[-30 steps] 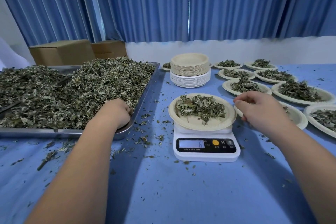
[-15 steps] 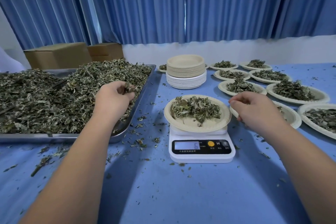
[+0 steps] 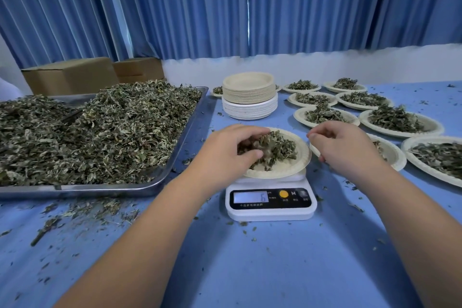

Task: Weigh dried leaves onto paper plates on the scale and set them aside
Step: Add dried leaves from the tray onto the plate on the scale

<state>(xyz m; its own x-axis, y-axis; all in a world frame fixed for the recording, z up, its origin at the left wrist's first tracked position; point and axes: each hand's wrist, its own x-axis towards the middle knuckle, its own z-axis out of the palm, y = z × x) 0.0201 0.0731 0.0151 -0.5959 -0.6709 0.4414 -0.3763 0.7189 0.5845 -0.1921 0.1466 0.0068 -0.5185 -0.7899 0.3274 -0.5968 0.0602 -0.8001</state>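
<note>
Left hand (image 3: pixel 230 150), moved from tray (image 3: pixel 175 157), now pinches dried leaves (image 3: pixel 277 147) over the paper plate (image 3: pixel 287 170) on the scale (image 3: pixel 271 211), presumably topping up its pile; right hand (image 3: pixel 347 147) waits loosely curled, empty, beside the rim.

scale (image 3: pixel 271 204) display showing 6, letter M beside its yellow button, small print unreadable

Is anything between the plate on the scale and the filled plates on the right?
Only the right hand, held just right of the weighed plate, over the nearest filled plate. The left hand grips leaves on the weighed plate. Nothing else visible.
</note>
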